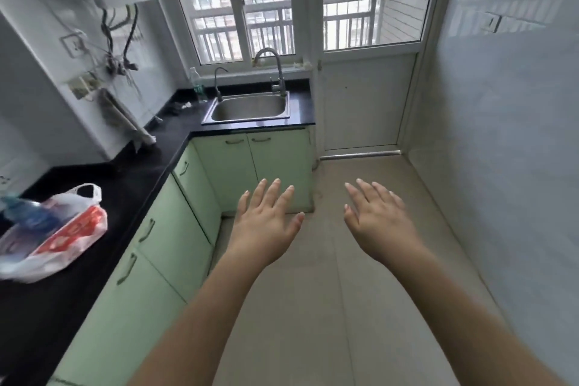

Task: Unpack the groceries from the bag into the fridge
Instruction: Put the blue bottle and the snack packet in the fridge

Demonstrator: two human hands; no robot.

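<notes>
A white and red plastic grocery bag (pixel 62 235) lies on the black countertop (pixel 138 172) at the left edge, with a blue bottle-like item (pixel 25 213) showing in its mouth. My left hand (pixel 266 222) and my right hand (pixel 379 219) are stretched out in front of me over the floor, palms down, fingers spread, holding nothing. Both hands are well to the right of the bag. No fridge is in view.
Pale green cabinets (pixel 163 247) run under the L-shaped counter. A steel sink (pixel 249 110) with a tap sits at the back under the window. A white door (pixel 363 103) stands at the far end, a tiled wall (pixel 507 135) on the right, and beige floor (pixel 313 307) lies between.
</notes>
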